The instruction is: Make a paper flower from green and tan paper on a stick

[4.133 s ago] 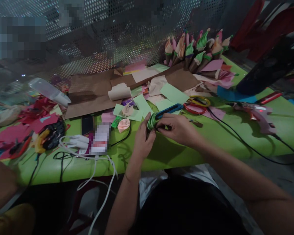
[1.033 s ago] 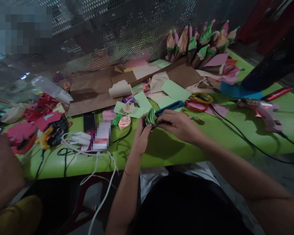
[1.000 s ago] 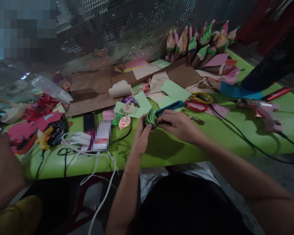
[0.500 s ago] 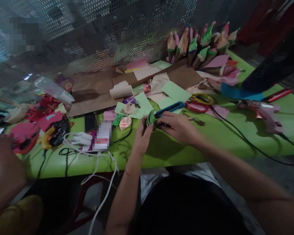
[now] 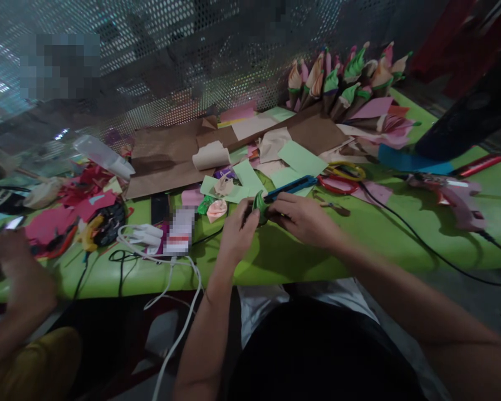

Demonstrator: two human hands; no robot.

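Observation:
A small green swirled paper piece (image 5: 259,207) is pinched in my left hand (image 5: 239,229), its tip pointing up. My right hand (image 5: 298,214) meets it from the right, fingers closed at the piece's side; the fingertips are partly hidden. A blue cutter (image 5: 291,187) lies just beyond my right fingers, on or near pale green paper sheets (image 5: 303,159). Left of my hands sit a pink paper rosette (image 5: 216,210) and a crumpled beige piece (image 5: 224,185).
Behind are brown paper (image 5: 162,161) and a bunch of paper cones (image 5: 346,83). On the right lie scissors (image 5: 338,185) and a pink glue gun (image 5: 455,195) with its cord. White cables (image 5: 192,267) hang over the front edge. Another person's hand (image 5: 20,267) is at left.
The green piece has turned in my fingers and its tip now stands more upright. The view has shifted slightly, and the table things appear a little further right.

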